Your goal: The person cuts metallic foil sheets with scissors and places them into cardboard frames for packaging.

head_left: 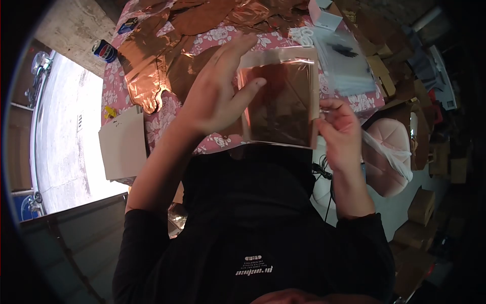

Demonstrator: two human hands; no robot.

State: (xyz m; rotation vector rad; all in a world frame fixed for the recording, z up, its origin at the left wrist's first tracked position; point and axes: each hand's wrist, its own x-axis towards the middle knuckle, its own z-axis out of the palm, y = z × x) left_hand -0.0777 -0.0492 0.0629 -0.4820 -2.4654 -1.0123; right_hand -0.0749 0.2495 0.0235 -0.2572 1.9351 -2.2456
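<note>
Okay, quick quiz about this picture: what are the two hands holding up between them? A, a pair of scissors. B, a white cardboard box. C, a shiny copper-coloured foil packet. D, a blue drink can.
C: the left hand presses against the shiny copper-coloured foil packet while the right hand pinches its right edge; the blue can sits untouched at the far corner of the floral tablecloth.

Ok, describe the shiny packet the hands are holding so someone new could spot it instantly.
Start at the table with the pink floral cloth. Just in front of its near edge, the left hand and right hand hold up a flat, square copper foil packet. Unlike the crumpled copper foil lying on the cloth, it is smooth, neatly folded and lifted.
</note>
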